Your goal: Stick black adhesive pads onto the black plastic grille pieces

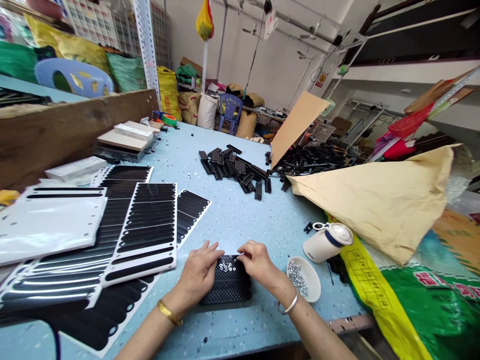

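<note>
A black block of dimpled or perforated strips lies flat on the table in front of me. Several small silver nuts or washers are scattered over its far part. My left hand rests along the block's left side, fingers stretched out and a little apart. At the far right corner, the thumb and forefinger of my right hand come together in a pinch; whatever is between them is too small to make out. Just right of that hand sits a white bowl holding many small silver metal pieces.
Sheets of black strip stickers cover the table's left side. A heap of black plastic parts lies farther back. On the right stand a white lidded cup, brown paper and a green-yellow sack. A wooden board edges the left.
</note>
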`<state>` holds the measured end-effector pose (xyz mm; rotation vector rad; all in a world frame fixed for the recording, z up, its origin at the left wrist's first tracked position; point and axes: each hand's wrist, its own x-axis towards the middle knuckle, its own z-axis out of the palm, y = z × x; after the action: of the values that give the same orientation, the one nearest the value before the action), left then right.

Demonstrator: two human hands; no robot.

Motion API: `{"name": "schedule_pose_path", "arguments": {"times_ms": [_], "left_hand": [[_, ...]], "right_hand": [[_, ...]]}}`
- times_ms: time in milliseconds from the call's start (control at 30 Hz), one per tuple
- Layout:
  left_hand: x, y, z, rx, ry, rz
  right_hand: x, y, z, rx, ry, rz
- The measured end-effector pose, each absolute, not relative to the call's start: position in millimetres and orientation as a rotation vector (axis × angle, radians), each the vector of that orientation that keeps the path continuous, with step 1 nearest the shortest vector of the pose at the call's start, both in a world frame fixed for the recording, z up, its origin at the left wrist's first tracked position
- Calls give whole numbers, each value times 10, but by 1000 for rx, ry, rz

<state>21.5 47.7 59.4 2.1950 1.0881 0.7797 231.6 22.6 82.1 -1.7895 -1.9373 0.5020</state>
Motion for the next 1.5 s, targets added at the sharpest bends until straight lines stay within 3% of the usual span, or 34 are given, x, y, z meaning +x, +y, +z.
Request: {"name": "schedule_pose_path", "arguments": {"times_ms": [433,1200,1500], "left_hand": [[345,482,746,2739,1018,411],[24,443,561,2911,1112,467],[-164,428,454,2945,1089,548]], "right_hand": [[2337,-201,906,-1799,-2329,219],[2491,-235,727,-1775,-2394,69],[2585,-264,646,-1708,-2195,227]]}}
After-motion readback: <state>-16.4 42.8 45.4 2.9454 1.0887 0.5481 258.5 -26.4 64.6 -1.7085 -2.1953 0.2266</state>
